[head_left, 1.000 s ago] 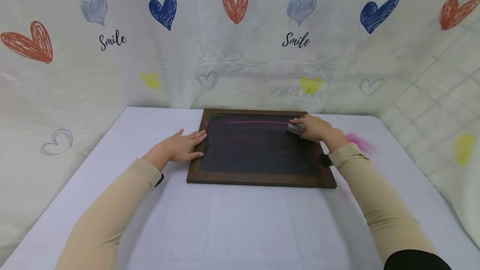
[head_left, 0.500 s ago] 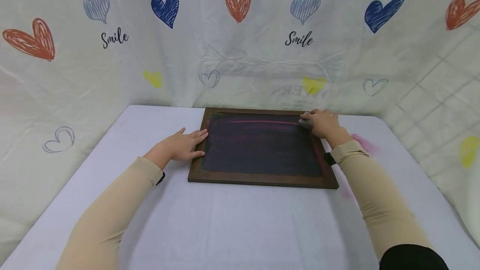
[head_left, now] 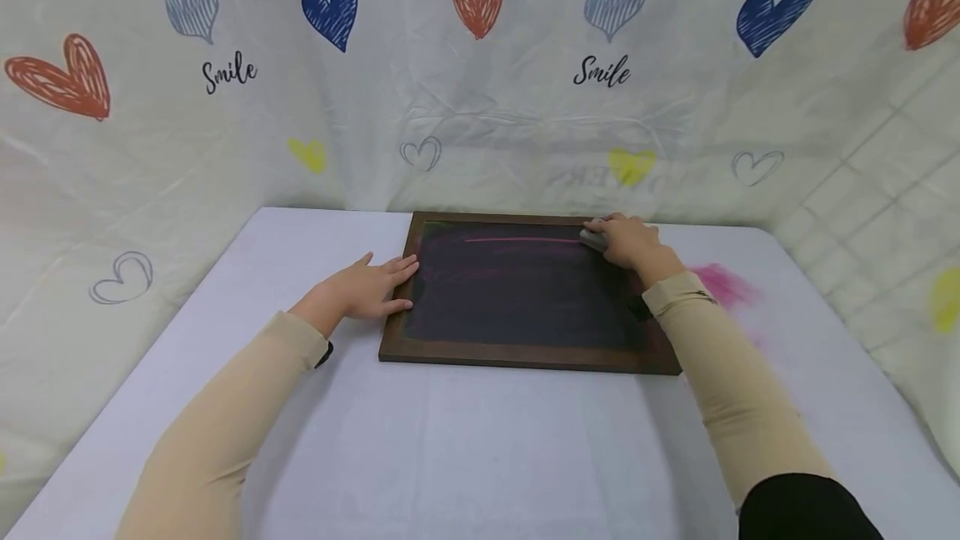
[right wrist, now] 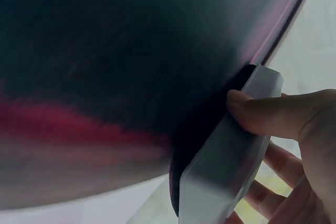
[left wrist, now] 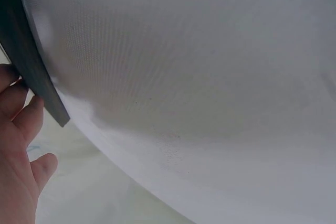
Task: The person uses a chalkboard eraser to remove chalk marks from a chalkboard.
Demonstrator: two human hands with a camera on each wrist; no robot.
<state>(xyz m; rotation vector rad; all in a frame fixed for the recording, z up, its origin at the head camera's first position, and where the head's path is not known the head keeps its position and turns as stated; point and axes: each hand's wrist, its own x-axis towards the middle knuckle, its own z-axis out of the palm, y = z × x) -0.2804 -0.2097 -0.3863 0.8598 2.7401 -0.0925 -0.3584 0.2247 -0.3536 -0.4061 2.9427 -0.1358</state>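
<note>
With right hand [head_left: 633,248], gripping eraser [right wrist: 226,150] at upper right of chalkboard [head_left: 517,294], mid-frame; with straight-fingered left hand [head_left: 363,290], touching its left rim. Apparently wiping; next, probably sweep left along pink line [head_left: 517,239].

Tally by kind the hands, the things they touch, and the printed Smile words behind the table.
Hands: 2, left hand and right hand
Grey eraser: 1
Framed blackboard: 1
Printed Smile words: 2
Total: 6
</note>
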